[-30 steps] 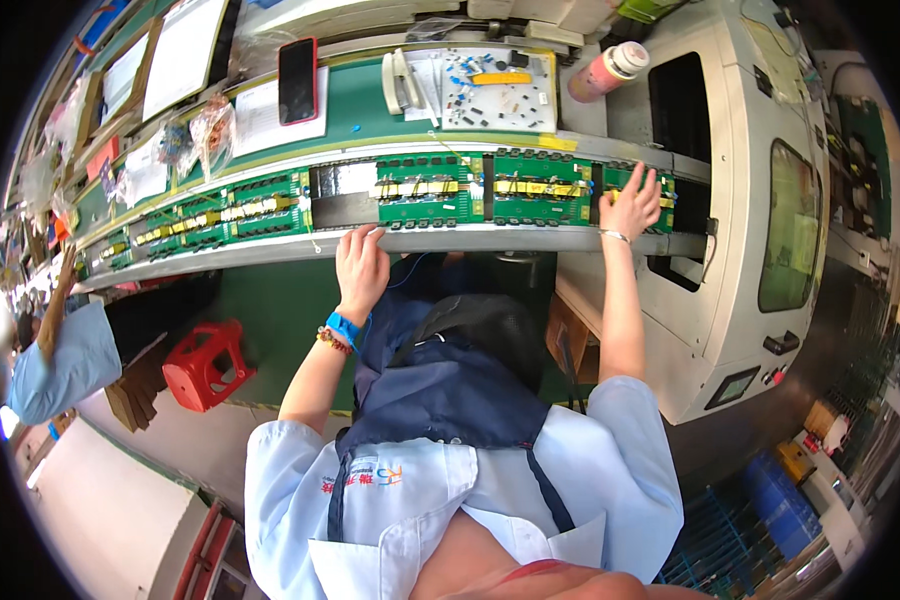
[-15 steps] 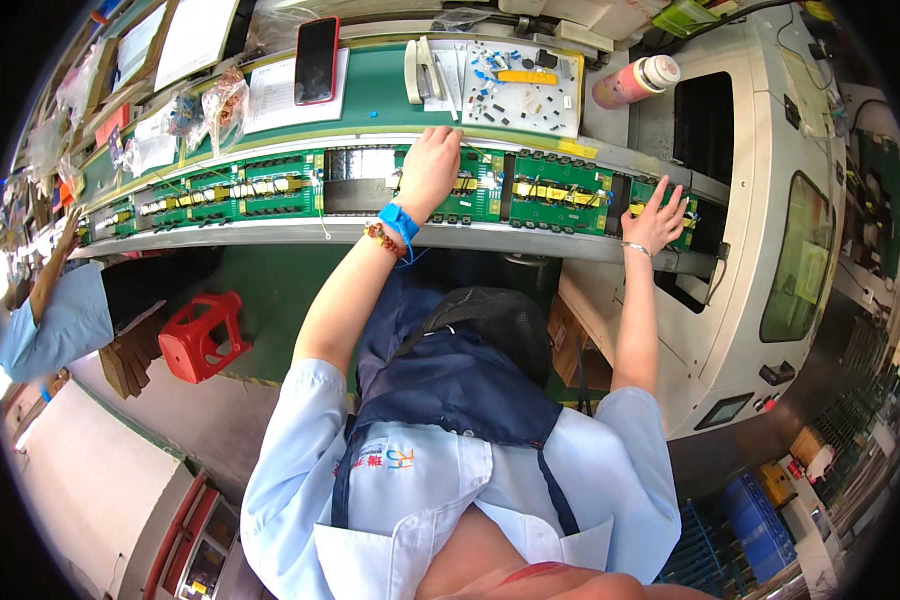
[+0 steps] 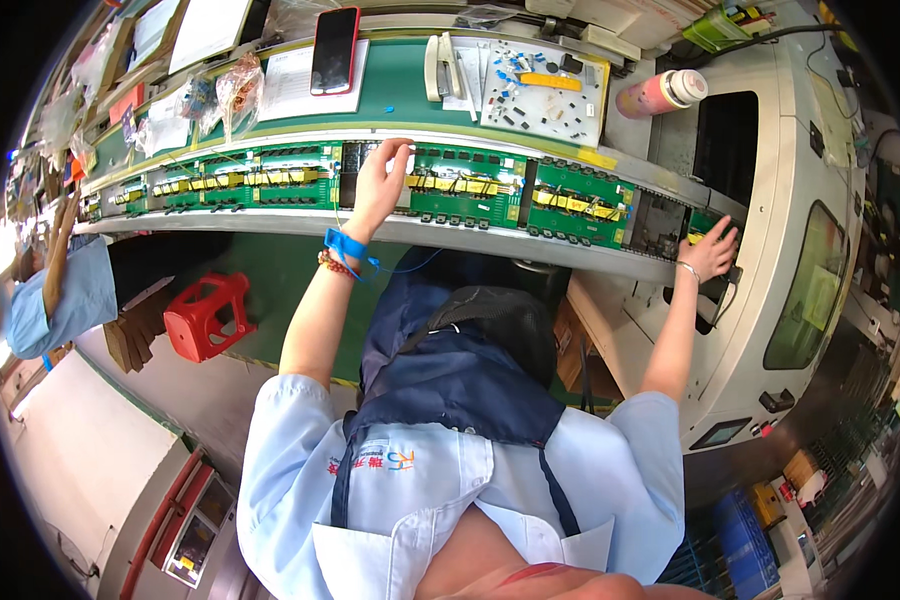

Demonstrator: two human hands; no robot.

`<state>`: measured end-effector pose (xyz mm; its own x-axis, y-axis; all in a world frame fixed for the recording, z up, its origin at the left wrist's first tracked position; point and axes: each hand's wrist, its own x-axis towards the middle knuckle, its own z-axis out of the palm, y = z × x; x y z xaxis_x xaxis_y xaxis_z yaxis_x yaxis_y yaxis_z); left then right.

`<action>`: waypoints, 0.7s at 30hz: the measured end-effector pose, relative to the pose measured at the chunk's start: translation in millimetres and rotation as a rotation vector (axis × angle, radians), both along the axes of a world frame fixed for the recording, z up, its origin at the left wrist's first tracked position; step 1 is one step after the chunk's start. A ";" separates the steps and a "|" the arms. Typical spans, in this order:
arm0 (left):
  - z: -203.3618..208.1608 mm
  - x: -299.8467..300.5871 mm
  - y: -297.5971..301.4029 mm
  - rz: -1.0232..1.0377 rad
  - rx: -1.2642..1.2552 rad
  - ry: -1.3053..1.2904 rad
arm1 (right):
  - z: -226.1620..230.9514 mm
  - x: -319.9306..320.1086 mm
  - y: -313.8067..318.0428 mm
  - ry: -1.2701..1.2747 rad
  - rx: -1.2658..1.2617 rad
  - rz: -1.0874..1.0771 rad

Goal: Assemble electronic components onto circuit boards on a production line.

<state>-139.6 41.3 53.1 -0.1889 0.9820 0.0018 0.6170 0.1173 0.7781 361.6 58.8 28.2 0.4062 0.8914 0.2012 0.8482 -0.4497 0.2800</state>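
A row of green circuit boards with yellow parts lies along the metal conveyor rail (image 3: pixel 440 232) in front of me. My left hand (image 3: pixel 378 185), a blue wrist strap (image 3: pixel 346 243) on its wrist, is over the gap at the left end of one circuit board (image 3: pixel 465 187). Its fingers are loosely bent and appear to hold nothing; whether they touch the board is unclear. Farther right, my right hand (image 3: pixel 710 252) is open, fingers spread over the end circuit board (image 3: pixel 703 222), which it partly hides. Between the hands lies another circuit board (image 3: pixel 580 203).
A pale machine (image 3: pixel 770 270) stands at the rail's right end. Beyond the rail are a tray of small loose components (image 3: pixel 545 95), a phone (image 3: pixel 334 50), papers and a pink bottle (image 3: pixel 660 93). A red stool (image 3: pixel 208 318) and another person's arm (image 3: pixel 62 240) are at left.
My right hand and the end board have moved right toward the machine, widening the gap behind them. My left hand has shifted left, off the middle board to its left end.
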 end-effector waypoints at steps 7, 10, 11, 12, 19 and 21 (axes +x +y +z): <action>-14.6 -5.6 7.6 -0.271 -0.366 -0.599 | -6.7 44.6 4.0 0.099 -0.034 -0.224; -12.6 -2.0 14.5 -0.333 -0.420 -0.593 | 0.7 14.2 -1.7 0.046 -0.003 -0.164; -14.4 -1.1 16.8 -0.344 -0.418 -0.563 | 7.8 -8.3 -4.6 -0.012 -0.020 -0.091; -17.2 -0.8 17.8 -0.348 -0.415 -0.534 | 31.3 -41.7 -2.0 0.103 -0.028 0.089; -25.1 2.2 24.0 -0.198 -0.240 -0.692 | 34.6 -221.9 44.7 1.751 -0.479 0.707; -14.4 4.0 17.1 -0.069 -0.179 -0.746 | 8.9 -249.4 53.4 1.719 -0.761 0.794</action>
<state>-135.5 58.4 38.7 -0.0158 0.9650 -0.2617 -0.0530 0.2605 0.9640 112.2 112.2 37.1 -0.7090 0.6336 -0.3095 0.2999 -0.1262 -0.9456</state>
